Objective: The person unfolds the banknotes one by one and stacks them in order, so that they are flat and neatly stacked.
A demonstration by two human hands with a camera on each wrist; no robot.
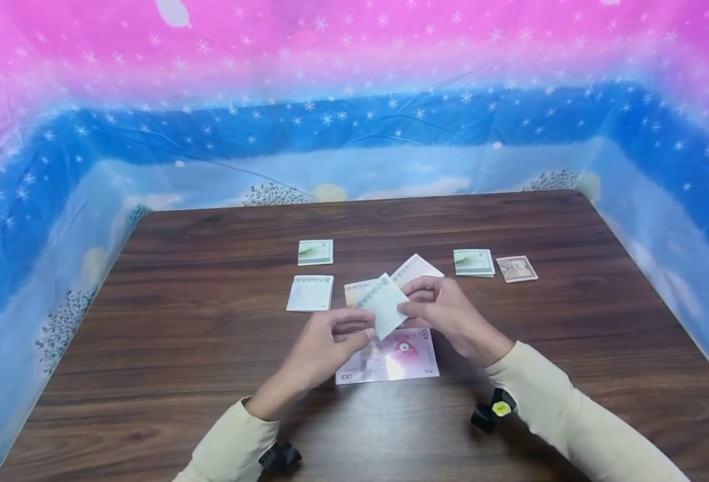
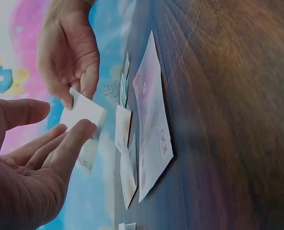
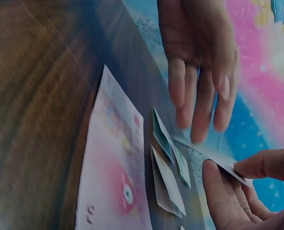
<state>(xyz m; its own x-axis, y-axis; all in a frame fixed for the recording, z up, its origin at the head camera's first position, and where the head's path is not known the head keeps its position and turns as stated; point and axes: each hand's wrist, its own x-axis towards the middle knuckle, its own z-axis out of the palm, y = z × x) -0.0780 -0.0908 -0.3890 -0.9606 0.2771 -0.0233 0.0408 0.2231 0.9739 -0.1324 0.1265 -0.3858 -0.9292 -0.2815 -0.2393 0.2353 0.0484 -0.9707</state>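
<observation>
My right hand (image 1: 441, 311) pinches a folded pale banknote (image 1: 384, 309) between thumb and fingers, raised above the table. At its left edge is my left hand (image 1: 336, 341), its fingers extended and its thumb apart from them, as the left wrist view shows; whether the fingertips touch the note I cannot tell. Below both hands a pink 100 banknote (image 1: 417, 365) lies unfolded. Behind the raised note, two folded banknotes show partly: one with an orange tint (image 1: 354, 293) on the left, another (image 1: 417, 268) on the right.
A folded green banknote (image 1: 314, 252) and a folded pale one (image 1: 310, 294) lie left of the middle. Farther right are another folded green banknote (image 1: 473, 262) and a small brownish folded one (image 1: 517, 269). A snowflake-patterned cloth (image 1: 354, 120) hangs around the wooden table (image 1: 179, 348).
</observation>
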